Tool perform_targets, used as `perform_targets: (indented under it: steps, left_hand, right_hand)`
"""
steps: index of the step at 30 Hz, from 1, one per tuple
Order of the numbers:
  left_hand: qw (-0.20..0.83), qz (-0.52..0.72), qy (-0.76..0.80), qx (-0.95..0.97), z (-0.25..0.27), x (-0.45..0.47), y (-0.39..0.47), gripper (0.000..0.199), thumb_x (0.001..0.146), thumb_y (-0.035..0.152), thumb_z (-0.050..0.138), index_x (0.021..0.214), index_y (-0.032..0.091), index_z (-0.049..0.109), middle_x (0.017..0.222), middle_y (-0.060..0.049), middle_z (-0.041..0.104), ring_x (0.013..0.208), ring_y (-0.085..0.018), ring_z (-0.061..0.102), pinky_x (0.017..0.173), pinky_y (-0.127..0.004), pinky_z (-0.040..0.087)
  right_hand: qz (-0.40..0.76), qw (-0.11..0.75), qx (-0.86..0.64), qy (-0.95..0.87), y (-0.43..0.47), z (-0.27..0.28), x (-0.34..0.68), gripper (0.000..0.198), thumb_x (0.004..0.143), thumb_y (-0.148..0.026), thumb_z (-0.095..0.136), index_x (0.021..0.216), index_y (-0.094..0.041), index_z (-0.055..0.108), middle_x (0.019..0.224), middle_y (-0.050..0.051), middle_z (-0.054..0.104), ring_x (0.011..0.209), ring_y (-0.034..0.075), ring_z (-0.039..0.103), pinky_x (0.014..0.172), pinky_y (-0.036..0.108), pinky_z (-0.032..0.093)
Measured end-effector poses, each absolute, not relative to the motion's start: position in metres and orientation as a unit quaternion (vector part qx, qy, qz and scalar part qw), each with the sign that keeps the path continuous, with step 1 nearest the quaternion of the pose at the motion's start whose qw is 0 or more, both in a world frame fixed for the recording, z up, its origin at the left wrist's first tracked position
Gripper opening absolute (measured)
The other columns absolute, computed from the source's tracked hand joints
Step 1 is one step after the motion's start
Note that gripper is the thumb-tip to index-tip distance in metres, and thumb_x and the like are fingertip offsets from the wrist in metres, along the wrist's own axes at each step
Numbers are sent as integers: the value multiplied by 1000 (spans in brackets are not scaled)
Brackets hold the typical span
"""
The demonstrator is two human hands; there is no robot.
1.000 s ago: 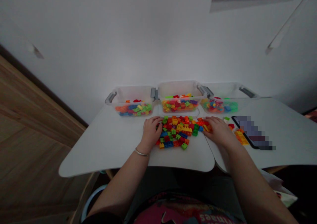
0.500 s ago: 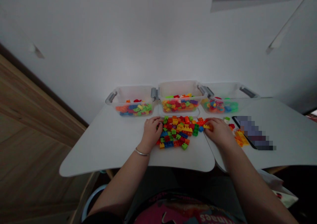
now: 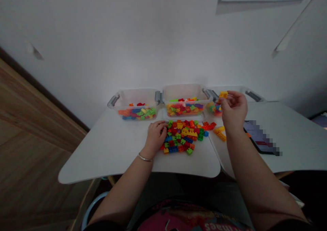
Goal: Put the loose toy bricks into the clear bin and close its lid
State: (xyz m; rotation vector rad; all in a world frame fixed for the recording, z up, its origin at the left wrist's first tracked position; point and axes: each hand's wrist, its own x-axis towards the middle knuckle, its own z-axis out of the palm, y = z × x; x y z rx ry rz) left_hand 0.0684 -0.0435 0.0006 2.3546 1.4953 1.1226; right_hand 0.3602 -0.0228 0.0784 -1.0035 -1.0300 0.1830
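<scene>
Raised over the right-hand bin, my right hand [image 3: 233, 110] pinches a yellow toy brick [image 3: 223, 94] between thumb and fingertips. My left hand [image 3: 155, 135] rests on the table at the left edge of a pile of mixed-colour bricks [image 3: 180, 135]. Its fingers curve against the pile with the thumb apart; no held brick shows there. At the pile's right side are a green brick [image 3: 201, 134], a small blue brick [image 3: 206, 134] and orange-red bricks [image 3: 209, 125]. Yellow pieces [image 3: 220, 133] lie farther right, partly behind my right wrist.
Three clear plastic bins stand along the wall: a left bin [image 3: 136, 113], a middle bin [image 3: 185, 112] and a right bin [image 3: 247, 89], partly hidden by my right hand. Coloured bricks show inside them. A phone [image 3: 260, 139] lies on the white table [image 3: 109, 152] at the right.
My right hand has lifted from the pile's right side up to the right bin, carrying the yellow brick. My left hand has stayed in place beside the pile.
</scene>
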Motion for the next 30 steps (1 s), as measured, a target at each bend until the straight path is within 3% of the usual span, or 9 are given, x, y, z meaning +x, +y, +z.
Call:
perform_targets:
  steps: [6,14,30]
  left_hand:
    - [81,388,485,780,1,68,-44,21,89,18,50,98,20,69,113,-7,66,108,-22,59,100,-42,47]
    - [85,393,487,775,3,68,-46,21,87,17,50,95,21,70,115,-7,64,109,-22,59,100,-43,48]
    - [89,393,485,776,4,68,-46,21,87,17,50,91,20,70,113,-8,65,108,-22,60,99,-42,48]
  right_hand:
    - [47,712,-489,-502,16,92,342,32,73,-42,69,88,-24,46,85,-2,59,70,13,59,66,29,50]
    - [-18,525,-617,-586,31,74,333,24,74,-43,66,79,-21,58,77,2,66,72,18,58,76,35,46]
    - [8,501,-623,-600,27,80,333,26,74,-39,64,90,-18,67,84,6,68,81,22,61,82,39,46]
